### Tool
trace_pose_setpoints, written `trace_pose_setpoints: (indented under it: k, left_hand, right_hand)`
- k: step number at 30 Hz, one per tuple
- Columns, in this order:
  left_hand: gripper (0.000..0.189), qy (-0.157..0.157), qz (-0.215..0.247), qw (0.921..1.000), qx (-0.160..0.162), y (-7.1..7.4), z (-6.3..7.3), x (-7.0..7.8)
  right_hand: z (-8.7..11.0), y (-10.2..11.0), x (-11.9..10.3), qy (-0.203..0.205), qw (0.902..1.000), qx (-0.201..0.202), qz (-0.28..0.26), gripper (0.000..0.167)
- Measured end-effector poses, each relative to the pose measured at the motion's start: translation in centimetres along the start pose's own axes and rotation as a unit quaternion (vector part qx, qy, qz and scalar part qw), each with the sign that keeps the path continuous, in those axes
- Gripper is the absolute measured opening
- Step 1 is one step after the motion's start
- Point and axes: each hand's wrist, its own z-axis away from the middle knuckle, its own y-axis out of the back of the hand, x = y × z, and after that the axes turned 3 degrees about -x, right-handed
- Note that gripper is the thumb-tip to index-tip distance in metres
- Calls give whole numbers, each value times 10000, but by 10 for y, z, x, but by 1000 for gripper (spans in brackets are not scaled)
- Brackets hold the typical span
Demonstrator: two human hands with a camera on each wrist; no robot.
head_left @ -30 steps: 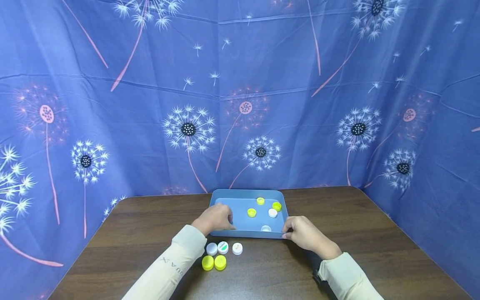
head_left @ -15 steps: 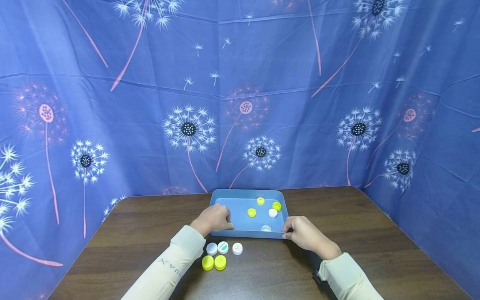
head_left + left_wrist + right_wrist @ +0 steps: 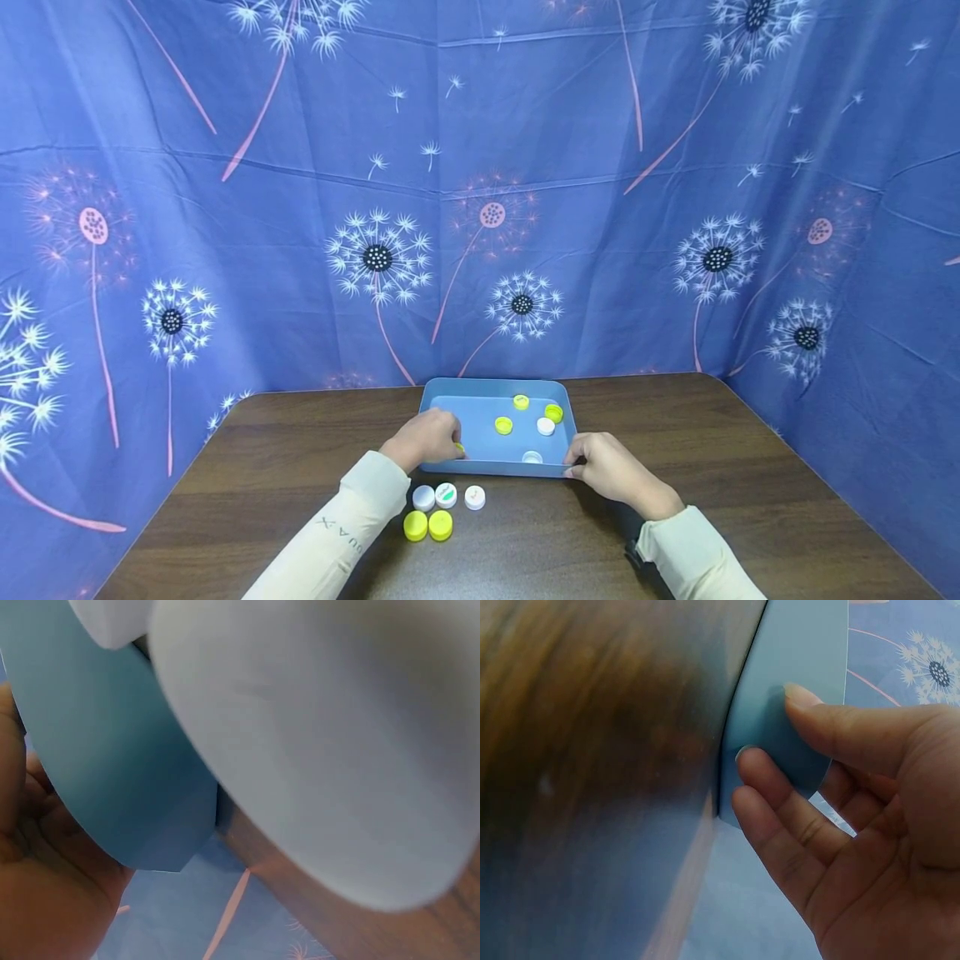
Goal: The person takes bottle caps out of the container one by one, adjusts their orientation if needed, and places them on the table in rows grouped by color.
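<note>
A shallow blue tray [image 3: 487, 468] stands near the back of the wooden table. My left hand [image 3: 427, 437] reaches over its front left corner and pinches a yellow bottle cap [image 3: 459, 448], mostly hidden by the fingers. At the front right corner, my right hand [image 3: 611, 468] holds the tray; in the right wrist view its thumb [image 3: 832, 724] presses the outside wall and other fingers curl around the corner. Inside the tray lie yellow caps, one yellow cap [image 3: 503, 426] near the middle, a white cap [image 3: 546, 426] and a clear-looking white cap [image 3: 532, 457].
On the table [image 3: 300, 467] before the tray sit three white caps, one a white cap with a green mark [image 3: 446, 495], and two yellow caps, one a bright yellow cap [image 3: 441, 525]. A blue dandelion-print cloth [image 3: 600, 250] hangs behind. A pale sleeve blocks much of the left wrist view.
My left fingers have drawn slightly back to the left, and a yellow cap now shows at their tips. The right hand, the tray and the other caps have stayed put.
</note>
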Motion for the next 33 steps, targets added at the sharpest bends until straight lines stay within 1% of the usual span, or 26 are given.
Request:
trace_pose_setpoints:
  k: [3, 7, 11, 14, 16, 19, 21, 24, 26, 30, 33]
  left_hand:
    - [21, 64, 125, 9999, 64, 4, 0, -1]
    - [19, 104, 320, 9993, 190, 12, 2, -1]
    - [17, -4, 459, 9981, 422, 21, 7, -3]
    - [17, -126, 577, 9964, 607, 29, 13, -5]
    - [18, -205, 733, 9947, 685, 36, 19, -5]
    - [16, -412, 958, 9917, 750, 47, 29, -7]
    - [14, -635, 1088, 9890, 774, 52, 37, -7]
    - [14, -956, 1233, 9844, 813, 58, 47, -7]
    - [15, -1066, 1337, 9815, 861, 61, 55, -6]
    - [14, -1006, 1575, 9781, 918, 62, 73, -5]
    - [17, -988, 1764, 9747, 956, 61, 85, -5]
  right_hand:
    - [0, 0, -1, 20, 10000, -21, -24, 20]
    - [0, 1, -1, 90, 9999, -22, -76, 18]
    - [0, 1, -1, 105, 9999, 21, -74, 18]
    - [0, 0, 0, 98, 9999, 34, -66, 19]
    - [0, 0, 0, 112, 9999, 27, -67, 20]
    - [0, 1, 0, 150, 9999, 12, -66, 20]
    - [0, 1, 0, 158, 9999, 40, -44, 19]
    - [-1, 3, 0, 150, 9999, 73, -21, 19]
    - [-1, 3, 0, 137, 9999, 82, -29, 18]
    - [-1, 2, 0, 174, 9998, 65, -41, 18]
    - [-1, 1, 0, 236, 9997, 90, -32, 19]
